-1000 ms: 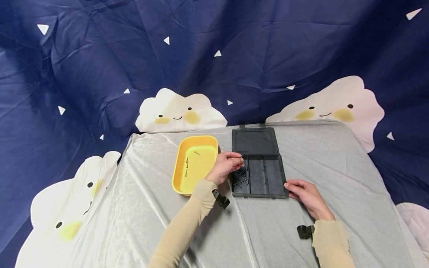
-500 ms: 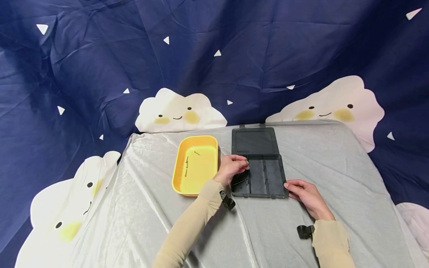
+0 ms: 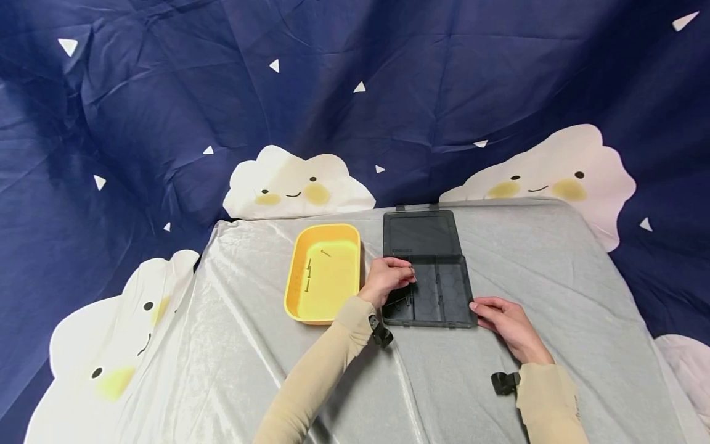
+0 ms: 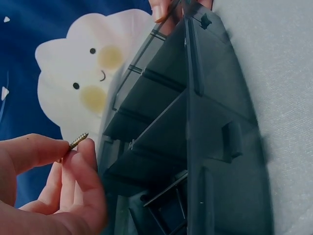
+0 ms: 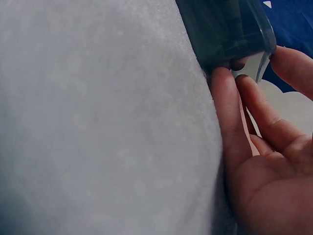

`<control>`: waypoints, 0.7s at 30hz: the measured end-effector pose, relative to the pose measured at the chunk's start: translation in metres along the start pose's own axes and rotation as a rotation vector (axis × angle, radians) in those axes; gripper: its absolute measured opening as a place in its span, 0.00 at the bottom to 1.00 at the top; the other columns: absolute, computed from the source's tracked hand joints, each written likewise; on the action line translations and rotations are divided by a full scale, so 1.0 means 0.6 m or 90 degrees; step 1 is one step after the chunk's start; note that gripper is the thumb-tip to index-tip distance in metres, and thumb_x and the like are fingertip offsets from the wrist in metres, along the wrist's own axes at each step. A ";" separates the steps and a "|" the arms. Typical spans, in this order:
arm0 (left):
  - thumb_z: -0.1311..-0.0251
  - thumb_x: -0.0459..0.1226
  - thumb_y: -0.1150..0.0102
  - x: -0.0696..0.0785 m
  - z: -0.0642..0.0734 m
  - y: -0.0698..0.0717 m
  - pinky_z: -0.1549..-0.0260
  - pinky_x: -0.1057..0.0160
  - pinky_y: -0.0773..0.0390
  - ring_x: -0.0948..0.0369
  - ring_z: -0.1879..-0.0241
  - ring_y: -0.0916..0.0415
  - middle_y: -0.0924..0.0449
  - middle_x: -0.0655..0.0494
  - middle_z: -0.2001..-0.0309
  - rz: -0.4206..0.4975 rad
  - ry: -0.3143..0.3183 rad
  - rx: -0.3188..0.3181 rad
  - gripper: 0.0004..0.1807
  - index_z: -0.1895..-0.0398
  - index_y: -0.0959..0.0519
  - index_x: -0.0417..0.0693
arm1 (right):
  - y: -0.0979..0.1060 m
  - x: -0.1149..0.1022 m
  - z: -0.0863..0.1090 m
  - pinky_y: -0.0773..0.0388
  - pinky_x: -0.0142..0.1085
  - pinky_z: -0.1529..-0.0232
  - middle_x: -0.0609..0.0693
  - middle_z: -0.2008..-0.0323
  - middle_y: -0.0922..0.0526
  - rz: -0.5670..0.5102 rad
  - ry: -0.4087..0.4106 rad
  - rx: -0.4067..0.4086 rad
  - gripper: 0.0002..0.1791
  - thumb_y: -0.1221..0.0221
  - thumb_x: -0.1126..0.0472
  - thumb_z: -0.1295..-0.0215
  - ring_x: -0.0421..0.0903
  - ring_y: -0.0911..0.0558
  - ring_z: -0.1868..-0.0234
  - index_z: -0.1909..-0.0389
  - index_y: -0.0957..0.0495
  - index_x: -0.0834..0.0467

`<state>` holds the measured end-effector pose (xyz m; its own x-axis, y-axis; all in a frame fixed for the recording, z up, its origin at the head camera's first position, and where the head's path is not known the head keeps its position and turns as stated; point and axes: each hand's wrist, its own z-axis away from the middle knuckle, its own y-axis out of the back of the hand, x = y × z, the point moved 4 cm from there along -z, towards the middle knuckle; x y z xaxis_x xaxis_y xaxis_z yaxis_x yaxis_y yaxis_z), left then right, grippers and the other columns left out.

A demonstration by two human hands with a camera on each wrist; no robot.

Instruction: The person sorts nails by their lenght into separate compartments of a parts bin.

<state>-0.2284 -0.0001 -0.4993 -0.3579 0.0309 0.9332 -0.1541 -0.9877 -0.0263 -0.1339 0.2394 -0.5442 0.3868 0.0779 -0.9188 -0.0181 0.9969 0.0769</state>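
My left hand [image 3: 384, 281] is over the left compartment of a dark see-through compartment box [image 3: 426, 291]. Thumb and fingertips pinch a screw [image 4: 79, 140], its threaded tip poking out past them in the left wrist view. Several dark screws [image 4: 167, 189] lie crossed in that left compartment, partly hidden by the hand in the head view. At the box's front right corner, my right hand [image 3: 509, 325] holds the wall, fingers at the rim and lower side. The box lid [image 3: 421, 233] is folded back flat behind it.
Left of the box stands a yellow tray [image 3: 335, 293] with several loose screws [image 3: 307, 285] in it. Two dividers split the box into three long compartments. A grey cloth [image 3: 233, 345] covers the table, and a blue curtain [image 3: 344, 37] with clouds hangs behind.
My left hand has moved a little right and down over the left compartment, still pinching the screw. The right hand and the box have stayed in place.
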 end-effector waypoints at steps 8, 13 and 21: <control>0.45 0.25 0.40 -0.001 -0.001 -0.003 0.66 0.66 0.17 0.64 0.75 0.19 0.14 0.42 0.67 0.015 -0.006 0.002 0.15 0.53 0.23 0.24 | 0.000 -0.002 0.002 0.20 0.24 0.57 0.31 0.64 0.20 -0.004 0.002 -0.002 0.30 0.36 0.51 0.38 0.26 0.20 0.60 0.43 0.27 0.69; 0.45 0.25 0.39 -0.001 0.000 0.000 0.64 0.64 0.16 0.63 0.74 0.19 0.15 0.44 0.69 0.010 -0.004 0.003 0.13 0.56 0.21 0.26 | -0.001 -0.003 0.003 0.21 0.24 0.57 0.30 0.65 0.21 -0.002 0.001 -0.003 0.32 0.37 0.51 0.37 0.26 0.20 0.61 0.42 0.30 0.70; 0.41 0.27 0.41 0.003 0.005 0.005 0.68 0.66 0.17 0.65 0.77 0.20 0.16 0.33 0.58 -0.022 -0.011 -0.013 0.07 0.62 0.18 0.30 | 0.000 -0.002 0.002 0.21 0.24 0.57 0.30 0.65 0.21 0.004 0.003 -0.001 0.32 0.37 0.50 0.38 0.26 0.20 0.61 0.42 0.29 0.70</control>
<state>-0.2269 -0.0037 -0.4966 -0.3362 0.0624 0.9397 -0.1854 -0.9827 -0.0011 -0.1333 0.2391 -0.5428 0.3829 0.0849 -0.9199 -0.0221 0.9963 0.0827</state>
